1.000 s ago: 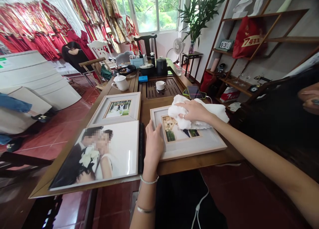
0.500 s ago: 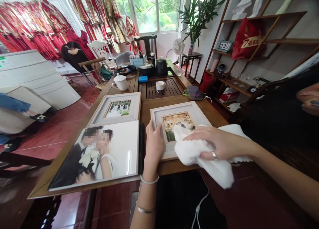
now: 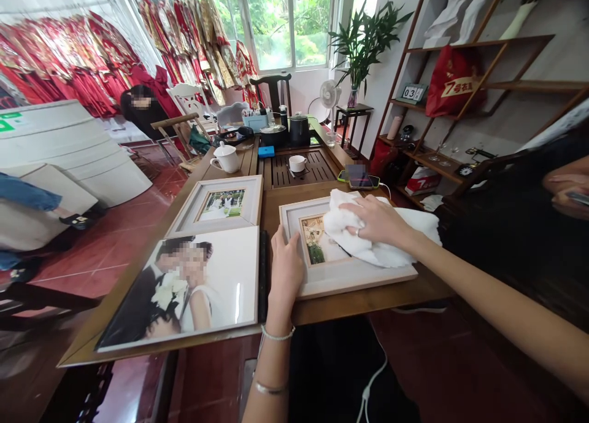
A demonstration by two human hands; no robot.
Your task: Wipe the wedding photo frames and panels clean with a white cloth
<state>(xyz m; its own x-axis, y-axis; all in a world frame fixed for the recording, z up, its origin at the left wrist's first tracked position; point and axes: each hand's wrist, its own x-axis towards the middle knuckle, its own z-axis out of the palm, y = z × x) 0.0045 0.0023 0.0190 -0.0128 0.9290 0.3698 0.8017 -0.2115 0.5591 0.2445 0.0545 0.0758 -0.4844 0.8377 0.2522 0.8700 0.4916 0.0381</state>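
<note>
Closest in, a strip of wooden table [image 3: 350, 301] separates the pale picture frame [image 3: 350, 277] from the near edge; leftward, only a narrow gap divides the frame from a large photo panel [image 3: 234, 269], whose lower side follows that same edge. The left hand [image 3: 286, 268], thumb parted from its fingers, clasps the frame's left side; the right hand [image 3: 375, 217], fingers curled, grasps a bunched white cloth [image 3: 335, 221] over the frame's right part, covering some of its picture. A second frame [image 3: 193, 208] lies just beyond the panel. Past the first frame, more tabletop leads to a phone [image 3: 363, 182] near the right edge, then a slatted tea tray [image 3: 319, 168] bearing a white cup [image 3: 297, 163].
</note>
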